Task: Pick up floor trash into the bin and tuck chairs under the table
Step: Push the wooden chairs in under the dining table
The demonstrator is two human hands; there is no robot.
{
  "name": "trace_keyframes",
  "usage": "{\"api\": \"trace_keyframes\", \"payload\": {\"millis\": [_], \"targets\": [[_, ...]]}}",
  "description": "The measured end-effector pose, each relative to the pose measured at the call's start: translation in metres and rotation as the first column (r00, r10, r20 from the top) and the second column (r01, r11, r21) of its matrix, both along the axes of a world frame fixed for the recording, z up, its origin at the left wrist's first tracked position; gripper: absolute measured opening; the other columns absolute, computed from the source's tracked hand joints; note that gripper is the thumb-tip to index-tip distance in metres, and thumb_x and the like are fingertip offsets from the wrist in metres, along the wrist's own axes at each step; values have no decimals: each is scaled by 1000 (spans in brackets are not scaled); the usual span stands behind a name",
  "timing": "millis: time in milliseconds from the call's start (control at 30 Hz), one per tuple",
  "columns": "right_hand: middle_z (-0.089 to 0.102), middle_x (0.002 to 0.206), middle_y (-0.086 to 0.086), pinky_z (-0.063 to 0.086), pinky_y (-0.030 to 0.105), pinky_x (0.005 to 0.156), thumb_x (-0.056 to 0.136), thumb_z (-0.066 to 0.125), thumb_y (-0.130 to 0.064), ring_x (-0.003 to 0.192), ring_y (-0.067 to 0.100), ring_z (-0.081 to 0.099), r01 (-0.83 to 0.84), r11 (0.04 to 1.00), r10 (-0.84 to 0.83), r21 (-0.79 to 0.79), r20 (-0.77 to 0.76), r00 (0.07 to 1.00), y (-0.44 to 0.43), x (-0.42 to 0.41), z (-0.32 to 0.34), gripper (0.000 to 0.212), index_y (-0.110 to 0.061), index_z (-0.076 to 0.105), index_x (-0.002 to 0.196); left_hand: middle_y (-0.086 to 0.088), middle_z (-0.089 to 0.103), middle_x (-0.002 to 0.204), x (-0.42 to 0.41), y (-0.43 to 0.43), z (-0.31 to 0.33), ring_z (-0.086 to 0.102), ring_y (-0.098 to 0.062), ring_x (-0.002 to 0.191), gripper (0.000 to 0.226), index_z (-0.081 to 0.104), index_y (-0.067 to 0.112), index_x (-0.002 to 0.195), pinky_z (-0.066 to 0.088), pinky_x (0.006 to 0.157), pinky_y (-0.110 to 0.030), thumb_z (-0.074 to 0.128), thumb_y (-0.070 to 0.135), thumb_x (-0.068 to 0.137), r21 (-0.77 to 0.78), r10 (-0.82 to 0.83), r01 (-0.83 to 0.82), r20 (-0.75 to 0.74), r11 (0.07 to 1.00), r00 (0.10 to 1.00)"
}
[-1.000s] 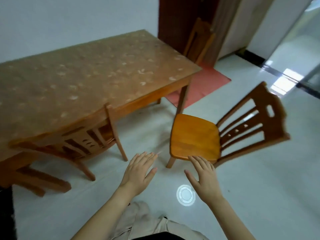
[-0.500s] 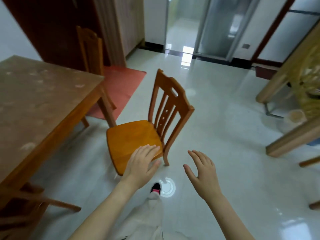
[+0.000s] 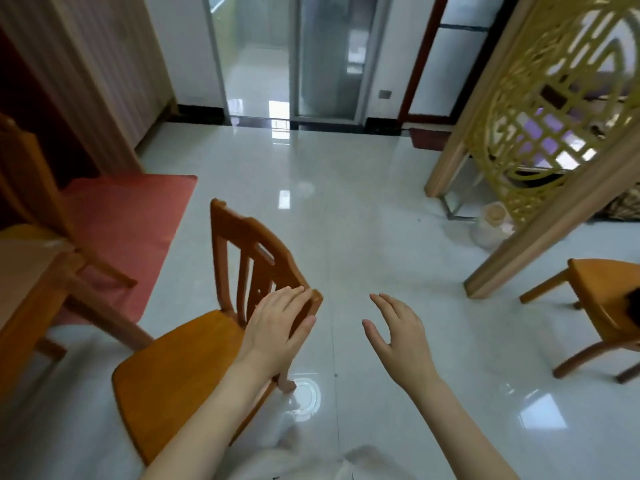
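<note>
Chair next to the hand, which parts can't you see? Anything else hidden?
Head view:
- chair: legs mostly hidden by its seat and the left hand and forearm.
- table: cut off by the left edge.
- second chair: cut off by the right edge; the dark thing on it is unclear.
- No trash or bin in view.

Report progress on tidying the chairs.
Done: nothing visibly tucked here. In hand: the left hand holds the back of the near chair, which stands out from the table; the right hand is open, empty. Left: push it under, then the second chair at right.
</note>
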State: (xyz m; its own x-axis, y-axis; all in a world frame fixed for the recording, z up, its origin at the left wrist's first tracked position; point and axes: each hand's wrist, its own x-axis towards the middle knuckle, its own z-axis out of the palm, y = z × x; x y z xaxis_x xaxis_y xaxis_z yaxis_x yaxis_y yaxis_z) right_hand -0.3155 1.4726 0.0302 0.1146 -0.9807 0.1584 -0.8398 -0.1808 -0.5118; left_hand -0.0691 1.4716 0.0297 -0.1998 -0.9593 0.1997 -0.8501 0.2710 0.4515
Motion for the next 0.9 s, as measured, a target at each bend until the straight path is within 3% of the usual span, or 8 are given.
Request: {"api": "trace_keyframes", "payload": {"millis": [100,367,600,900], "targets": [[55,137,-3,32,36,109,93,41,-54,129,17,47,54,999,-54,5,7,998,-32,-10,3,57,-21,53,138,6,51,139,-8,-51,7,39,-12,133,51,49,22,137,27,115,-38,32,50,98,-7,-39,39,-27,999,999],[55,138,-2,35,40,110,93,41,-54,130,18,47,67,996,-68,54,15,998,-125,-63,-19,57,-21,53,138,3,55,134,-60,-151,-18,44,-14,126,53,52,19,135,21,110,-25,30,50,98,35,-99,99,4,994,995],[53,140,-1,35,42,109,93,40,-54,131,20,46,-176,981,175,83,13,984,-275,-109,-16,58,-22,51,140,5,53,136,-109,-239,-25,44,-14,127,54,50,21,137,29,110,-33,30,51,98,43,143,-142,-14,989,990],[51,143,-3,30,36,112,93,39,-54,134,16,42,-531,843,532,87,20,847,-417,-103,10,58,-23,49,141,5,52,137,-145,-289,-9,44,-16,129,54,50,22,137,30,110,-36,29,52,97,75,507,-503,-57,861,860]]}}
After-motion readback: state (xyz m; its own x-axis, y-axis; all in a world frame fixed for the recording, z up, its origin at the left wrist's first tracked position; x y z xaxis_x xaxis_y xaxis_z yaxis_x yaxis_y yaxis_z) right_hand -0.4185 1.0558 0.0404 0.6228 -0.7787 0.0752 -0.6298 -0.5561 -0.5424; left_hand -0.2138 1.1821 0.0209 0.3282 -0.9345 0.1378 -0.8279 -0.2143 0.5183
